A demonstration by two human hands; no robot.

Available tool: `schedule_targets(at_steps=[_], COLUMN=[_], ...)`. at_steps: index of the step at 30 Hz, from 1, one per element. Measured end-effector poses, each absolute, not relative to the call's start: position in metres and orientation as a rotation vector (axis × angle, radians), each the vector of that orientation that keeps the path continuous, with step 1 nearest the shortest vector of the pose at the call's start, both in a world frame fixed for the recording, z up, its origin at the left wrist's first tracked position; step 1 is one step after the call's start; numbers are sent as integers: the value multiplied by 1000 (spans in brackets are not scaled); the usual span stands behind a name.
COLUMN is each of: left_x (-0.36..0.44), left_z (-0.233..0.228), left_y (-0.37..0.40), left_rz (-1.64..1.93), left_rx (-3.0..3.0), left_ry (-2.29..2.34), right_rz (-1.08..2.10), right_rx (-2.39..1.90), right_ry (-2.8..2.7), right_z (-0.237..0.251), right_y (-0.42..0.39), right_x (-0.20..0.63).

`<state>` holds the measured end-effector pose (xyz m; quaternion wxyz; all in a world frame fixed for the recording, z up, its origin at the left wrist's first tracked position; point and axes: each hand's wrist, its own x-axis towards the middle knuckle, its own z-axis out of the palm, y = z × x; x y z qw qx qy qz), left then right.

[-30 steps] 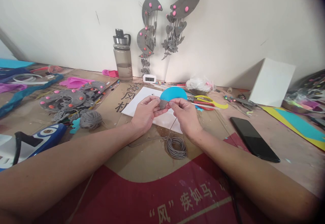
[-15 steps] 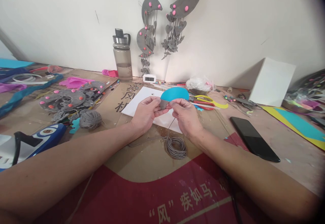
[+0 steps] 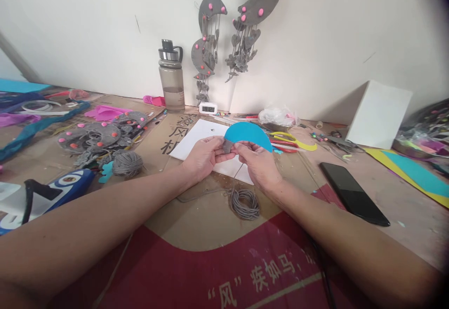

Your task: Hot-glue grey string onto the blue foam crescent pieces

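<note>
Over the white sheets, a blue card piece (image 3: 248, 133) with a rounded edge is held between my hands. A small grey patch (image 3: 228, 146) shows at its near left end; I cannot tell whether it is wound yarn or cloth. My left hand (image 3: 203, 157) pinches this grey end between thumb and fingers. My right hand (image 3: 259, 161) is closed beside it, thumb and fingertip together at the card's near edge. Grey yarn runs down from the right hand to a loose yarn coil (image 3: 244, 204) on the cardboard. The card's lower part is hidden by my fingers.
A grey yarn ball (image 3: 126, 163) and decorated grey crescents (image 3: 94, 136) lie left. Behind stand a water bottle (image 3: 171, 80) and small clock (image 3: 208, 108). Yellow-handled scissors (image 3: 294, 140) and a black phone (image 3: 352, 194) are right. Grey crescent ornaments (image 3: 212, 7) hang on the wall.
The blue card has turned and tilted up, so more of its face shows on the right. Both hands remain close together. The whole view has shifted slightly.
</note>
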<state>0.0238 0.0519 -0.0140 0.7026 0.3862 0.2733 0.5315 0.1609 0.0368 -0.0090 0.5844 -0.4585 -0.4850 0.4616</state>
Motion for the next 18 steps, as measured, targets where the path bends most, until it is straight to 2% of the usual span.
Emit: schedule_targets(at_steps=[6,12,18], left_x=[24,24,23], left_z=[-16,-15,-14], left_y=[52,50,49], left_rz=[1227,1230,1240], left_rx=[887,901,875], left_ry=[588,591,561], right_rz=[1094,966,1024], right_rx=[-1053,-1054,-1095], right_ry=[-1150,-1160,-1163], right_z=[-10,-11,-16], right_y=[38,37,43], right_x=[162,161,164])
